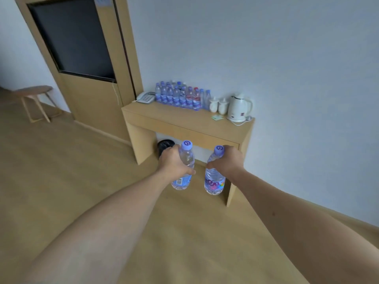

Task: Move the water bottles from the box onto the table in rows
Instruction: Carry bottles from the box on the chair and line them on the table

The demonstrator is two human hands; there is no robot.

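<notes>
My left hand point(173, 161) grips a clear water bottle point(185, 158) with a purple cap, held upright in the air. A second water bottle point(214, 181) of the same kind is gripped near its neck by my right hand point(228, 162). Both hang in front of a wooden table point(184, 121) against the wall. On the table's back left stand several water bottles point(180, 97) in rows. The box is not in view.
A white phone point(146, 97) lies at the table's left end. Two white cups point(218, 105), a white kettle point(238, 108) and a green note point(217, 117) occupy the right end. A black bin point(165, 147) sits under the table. A stool point(33, 99) stands far left by a wooden door.
</notes>
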